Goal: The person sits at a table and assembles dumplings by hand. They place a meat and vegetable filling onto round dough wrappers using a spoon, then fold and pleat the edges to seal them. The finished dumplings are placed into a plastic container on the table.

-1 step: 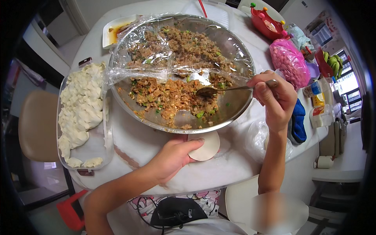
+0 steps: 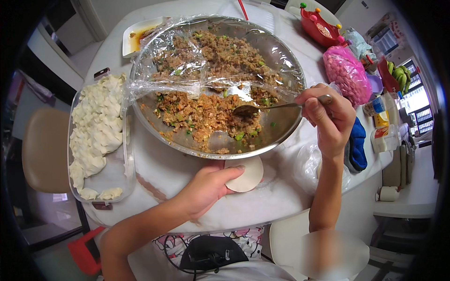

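Observation:
My left hand [image 2: 213, 185] holds a round, pale dumpling wrapper [image 2: 248, 175] by its edge, thumb on top, just below the near rim of a big steel bowl [image 2: 281, 136]. Its other fingers are mostly hidden beneath the wrapper. My right hand [image 2: 328, 117] grips the handle of a metal spoon [image 2: 279, 107] over the bowl's right rim. The spoon's head rests in the minced filling [image 2: 201, 117], flecked with green and orange. Plastic wrap [image 2: 173, 65] covers the far half of the bowl. To the left, a clear plastic container [image 2: 112, 178] holds a heap of folded dumplings [image 2: 96, 126].
A white dish [image 2: 129, 42] with brown sauce stands behind the bowl at left. At right lie a clear plastic bag [image 2: 307, 171], a blue cloth item [image 2: 357, 145], a pink bag [image 2: 347, 77] and several jars. A red bowl [image 2: 318, 30] sits farther back.

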Demonstrator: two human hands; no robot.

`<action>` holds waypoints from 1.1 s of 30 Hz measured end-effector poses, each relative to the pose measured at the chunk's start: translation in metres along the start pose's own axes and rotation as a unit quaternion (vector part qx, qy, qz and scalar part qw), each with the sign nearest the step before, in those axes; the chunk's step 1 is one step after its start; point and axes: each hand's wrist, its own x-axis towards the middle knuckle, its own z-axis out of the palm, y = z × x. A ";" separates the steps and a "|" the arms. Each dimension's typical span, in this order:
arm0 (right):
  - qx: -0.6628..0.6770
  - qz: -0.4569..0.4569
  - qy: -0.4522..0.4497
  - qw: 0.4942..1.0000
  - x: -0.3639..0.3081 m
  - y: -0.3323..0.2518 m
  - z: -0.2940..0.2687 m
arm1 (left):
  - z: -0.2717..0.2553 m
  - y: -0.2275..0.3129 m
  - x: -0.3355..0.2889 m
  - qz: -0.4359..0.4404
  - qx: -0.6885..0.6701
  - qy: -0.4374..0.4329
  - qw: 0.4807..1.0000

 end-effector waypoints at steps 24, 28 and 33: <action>0.238 0.192 0.140 0.942 0.006 0.010 0.005 | 0.003 0.001 -0.008 0.015 0.056 -0.027 0.998; 0.186 0.124 0.105 0.969 0.002 0.005 0.005 | 0.002 0.000 -0.009 0.019 0.056 -0.025 0.998; 0.158 0.089 0.047 0.982 -0.003 -0.001 0.013 | 0.003 0.001 -0.009 0.023 0.070 -0.024 0.997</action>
